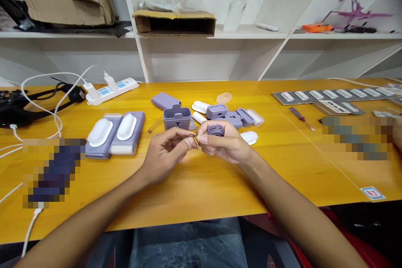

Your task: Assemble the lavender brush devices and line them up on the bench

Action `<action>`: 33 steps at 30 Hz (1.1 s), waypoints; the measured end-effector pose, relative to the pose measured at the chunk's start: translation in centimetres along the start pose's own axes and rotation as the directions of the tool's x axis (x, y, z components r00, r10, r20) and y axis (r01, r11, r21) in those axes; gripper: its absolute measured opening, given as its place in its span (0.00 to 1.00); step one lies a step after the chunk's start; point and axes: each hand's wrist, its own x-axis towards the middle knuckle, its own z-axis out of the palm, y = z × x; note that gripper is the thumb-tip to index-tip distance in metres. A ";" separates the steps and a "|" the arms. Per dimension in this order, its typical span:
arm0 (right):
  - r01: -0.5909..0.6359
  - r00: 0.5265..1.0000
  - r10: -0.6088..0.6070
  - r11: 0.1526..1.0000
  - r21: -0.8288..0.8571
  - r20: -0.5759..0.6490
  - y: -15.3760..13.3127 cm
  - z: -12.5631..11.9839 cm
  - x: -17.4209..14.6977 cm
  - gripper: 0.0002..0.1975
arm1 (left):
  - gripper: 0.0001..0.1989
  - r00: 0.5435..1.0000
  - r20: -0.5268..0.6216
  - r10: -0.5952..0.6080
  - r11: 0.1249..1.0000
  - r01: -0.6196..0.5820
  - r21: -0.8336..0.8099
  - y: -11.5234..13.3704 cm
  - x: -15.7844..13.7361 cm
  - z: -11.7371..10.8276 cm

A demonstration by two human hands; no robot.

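Note:
Both my hands meet above the middle of the wooden table. My left hand [168, 150] pinches a thin wire-like piece [195, 140], whose exact form is too small to tell. My right hand [224, 144] is closed around a small purple plastic part [215, 130] with an opening, and its thumb and forefinger pinch at the same wire-like piece. Just behind the hands stands an open purple case [176, 117]. A coil spring [155, 124] lies to its left. Small purple parts [216, 111] and white oval brush-like pads [249, 137] lie to the right.
Two purple-and-white assembled units [127, 134] lie at the left, near a power strip [113, 91] with white cables. A purple cover [166, 101] rests farther back. At the right are a screwdriver [301, 118] and a long tray of white pieces [329, 94]; another person's hand shows at the edge.

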 end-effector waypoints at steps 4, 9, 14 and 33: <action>-0.007 1.000 0.007 1.000 0.027 -0.021 0.2 0.0 0.2 0.10 | 0.11 0.998 0.037 -0.048 0.998 0.049 -0.033 0.0 0.1 -0.1; 0.002 0.997 0.003 0.998 0.065 -0.077 0.3 0.4 0.3 0.12 | 0.11 0.998 0.058 0.022 0.997 -0.026 0.069 -0.3 0.1 -0.3; 0.003 0.996 0.006 0.994 0.106 -0.088 0.4 0.6 0.4 0.12 | 0.11 0.995 0.101 0.002 0.996 -0.010 0.085 -0.4 0.1 -0.6; -0.017 0.996 0.029 0.991 0.130 -0.086 0.3 1.3 0.3 0.13 | 0.06 0.954 0.116 0.275 0.908 -0.298 0.296 -0.8 -0.2 -0.7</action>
